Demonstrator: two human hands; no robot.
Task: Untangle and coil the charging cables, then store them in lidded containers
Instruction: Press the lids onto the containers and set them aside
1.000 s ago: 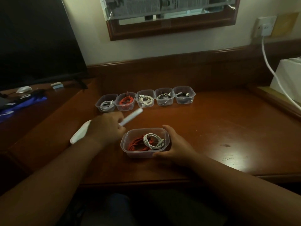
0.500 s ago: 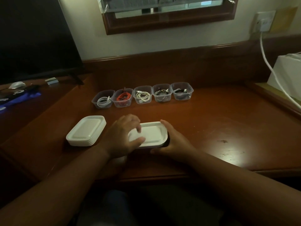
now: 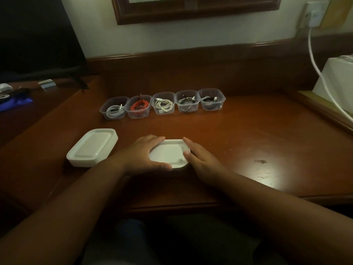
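Note:
A white lid (image 3: 168, 153) lies on the container of cables in the middle of the wooden desk (image 3: 238, 134); its cables are hidden beneath. My left hand (image 3: 141, 155) grips the lid's left side, fingers over the far edge and thumb at the near edge. My right hand (image 3: 200, 159) presses flat against the right side, thumb on the lid. A stack of spare white lids (image 3: 93, 146) sits to the left. Behind stands a row of several open clear containers (image 3: 219, 104), each with a coiled cable, one of them red (image 3: 139, 107).
A dark screen (image 3: 34, 35) stands at the back left above a lower shelf with small items. A white box (image 3: 336, 79) and a white cord (image 3: 315, 60) from a wall socket (image 3: 313, 14) occupy the right edge. A raised wooden ledge borders the back.
My left hand carried a lid from the stack onto the near container. Both hands now press at the lid's edges, and the view has tilted down slightly.

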